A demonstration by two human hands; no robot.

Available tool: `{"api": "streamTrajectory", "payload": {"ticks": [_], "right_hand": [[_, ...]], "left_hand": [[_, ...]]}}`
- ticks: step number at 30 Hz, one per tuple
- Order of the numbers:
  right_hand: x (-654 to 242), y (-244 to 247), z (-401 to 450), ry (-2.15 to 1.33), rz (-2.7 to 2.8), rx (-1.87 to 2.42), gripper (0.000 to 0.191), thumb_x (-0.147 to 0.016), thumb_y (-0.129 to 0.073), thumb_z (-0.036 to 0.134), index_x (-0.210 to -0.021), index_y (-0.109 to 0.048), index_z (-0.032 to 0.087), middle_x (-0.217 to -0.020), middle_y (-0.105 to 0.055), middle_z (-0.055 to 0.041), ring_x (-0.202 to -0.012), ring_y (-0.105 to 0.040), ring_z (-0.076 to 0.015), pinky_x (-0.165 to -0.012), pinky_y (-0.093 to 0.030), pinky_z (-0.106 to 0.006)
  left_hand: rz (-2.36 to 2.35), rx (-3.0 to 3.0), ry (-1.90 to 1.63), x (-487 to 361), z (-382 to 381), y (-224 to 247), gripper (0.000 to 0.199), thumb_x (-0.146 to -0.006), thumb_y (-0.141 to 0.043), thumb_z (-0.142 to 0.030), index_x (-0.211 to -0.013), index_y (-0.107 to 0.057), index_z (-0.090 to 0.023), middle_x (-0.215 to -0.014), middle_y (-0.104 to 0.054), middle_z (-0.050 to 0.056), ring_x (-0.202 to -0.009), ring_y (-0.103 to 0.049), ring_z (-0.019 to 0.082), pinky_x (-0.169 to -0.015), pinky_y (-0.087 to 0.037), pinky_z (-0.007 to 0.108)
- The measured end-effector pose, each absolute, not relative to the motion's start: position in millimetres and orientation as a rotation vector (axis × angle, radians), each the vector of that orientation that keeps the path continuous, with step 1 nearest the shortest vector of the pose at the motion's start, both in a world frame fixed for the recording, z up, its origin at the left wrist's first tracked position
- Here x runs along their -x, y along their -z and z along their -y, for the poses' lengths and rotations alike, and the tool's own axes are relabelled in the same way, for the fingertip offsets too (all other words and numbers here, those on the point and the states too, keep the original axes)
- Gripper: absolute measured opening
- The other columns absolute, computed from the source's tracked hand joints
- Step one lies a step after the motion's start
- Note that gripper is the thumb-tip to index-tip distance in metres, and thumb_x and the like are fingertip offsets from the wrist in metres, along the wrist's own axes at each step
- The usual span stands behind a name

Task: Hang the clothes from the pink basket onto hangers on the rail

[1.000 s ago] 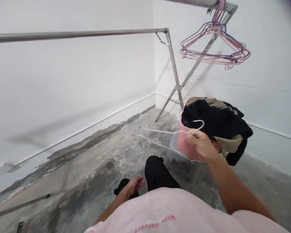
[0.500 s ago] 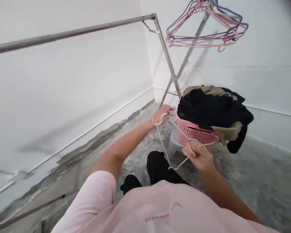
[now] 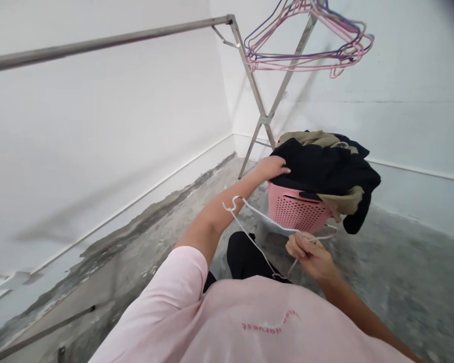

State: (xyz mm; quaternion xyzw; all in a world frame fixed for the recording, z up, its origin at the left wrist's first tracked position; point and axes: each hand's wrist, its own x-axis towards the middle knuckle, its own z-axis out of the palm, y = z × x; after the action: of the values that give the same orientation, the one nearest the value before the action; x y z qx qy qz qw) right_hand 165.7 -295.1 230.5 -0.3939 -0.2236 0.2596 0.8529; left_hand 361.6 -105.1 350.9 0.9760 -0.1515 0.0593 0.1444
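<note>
My right hand (image 3: 308,252) is closed around a white clothes hanger (image 3: 263,218), held low in front of my body with its hook towards the left. Further forward, my left hand (image 3: 274,167) is at the near left edge of a black garment (image 3: 321,164), its fingers closed on the cloth; the fingertips are partly lost in the dark fabric. This garment lies on a heap of laundry in a pink perforated basket (image 3: 297,206). Khaki cloth (image 3: 346,201) hangs over the basket's right side, and more khaki shows on top.
A metal drying rack (image 3: 264,120) with crossed legs stands behind the basket, its long bar (image 3: 109,41) running left. Pink and purple hangers (image 3: 295,65) hang from it at upper right. Walls (image 3: 117,116) meet behind the rack. Under the basket is a grey stool (image 3: 263,229), partly hidden.
My left hand has moved from beside the hanger's hook, forward and right onto the black garment, and taken hold of it. The hanger stays in my right hand, its hook lower and further left.
</note>
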Motion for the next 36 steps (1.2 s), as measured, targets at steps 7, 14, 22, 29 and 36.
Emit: {"api": "streamTrajectory", "payload": {"ticks": [7,14,22,29,36], "right_hand": [[-172,-243,291,-0.405,0.447,0.897,0.061,-0.083,-0.066,0.054,-0.056,-0.025,0.017,-0.051,-0.025,0.0024,-0.047,-0.027,-0.0092,-0.049,-0.023,-0.030],[-195,-233,301,-0.180,0.386,0.988,0.048,-0.084,-0.070,0.043,-0.055,-0.038,0.021,-0.052,-0.026,0.0011,-0.052,-0.029,-0.0120,-0.055,-0.021,-0.034],[-180,-233,304,-0.030,0.382,0.934,0.048,-0.085,-0.068,0.042,-0.054,-0.040,0.019,-0.054,-0.029,-0.0004,-0.050,-0.029,-0.0113,-0.053,-0.020,-0.033],[-156,-236,251,-0.205,0.542,1.175,0.034,-0.075,-0.078,0.046,-0.101,-0.068,0.027,-0.097,-0.063,-0.0053,-0.075,-0.057,-0.0153,-0.068,-0.049,-0.034],[-136,-214,195,-0.054,0.751,1.571,0.037,-0.082,-0.070,0.035,-0.117,-0.065,0.024,-0.125,-0.056,-0.0099,-0.105,-0.061,-0.0214,-0.082,-0.056,-0.036]], "left_hand": [[-0.036,-1.198,-0.621,-303,18,-457,0.048,-0.096,-0.053,-0.059,-0.104,-0.065,-0.013,-0.097,-0.068,0.007,-0.082,-0.067,0.013,-0.077,-0.055,0.026],[-0.187,-1.045,-0.565,-204,-35,-418,0.041,-0.093,-0.060,-0.055,-0.078,-0.062,-0.017,-0.059,-0.048,-0.002,-0.056,-0.054,0.009,-0.058,-0.048,0.021],[-0.269,-0.902,-0.683,-122,-28,-328,0.033,-0.082,-0.075,-0.054,-0.082,-0.068,-0.022,-0.078,-0.071,0.001,-0.073,-0.067,0.012,-0.064,-0.051,0.021],[-0.070,-1.117,-0.721,-46,11,-299,0.041,-0.074,-0.080,-0.057,-0.092,-0.076,-0.021,-0.097,-0.076,0.007,-0.111,-0.068,0.025,-0.105,-0.049,0.039],[0.036,-1.521,-0.114,-18,46,-252,0.063,-0.076,-0.078,-0.059,-0.127,-0.068,-0.023,-0.125,-0.070,0.012,-0.127,-0.060,0.030,-0.108,-0.048,0.047]]}}
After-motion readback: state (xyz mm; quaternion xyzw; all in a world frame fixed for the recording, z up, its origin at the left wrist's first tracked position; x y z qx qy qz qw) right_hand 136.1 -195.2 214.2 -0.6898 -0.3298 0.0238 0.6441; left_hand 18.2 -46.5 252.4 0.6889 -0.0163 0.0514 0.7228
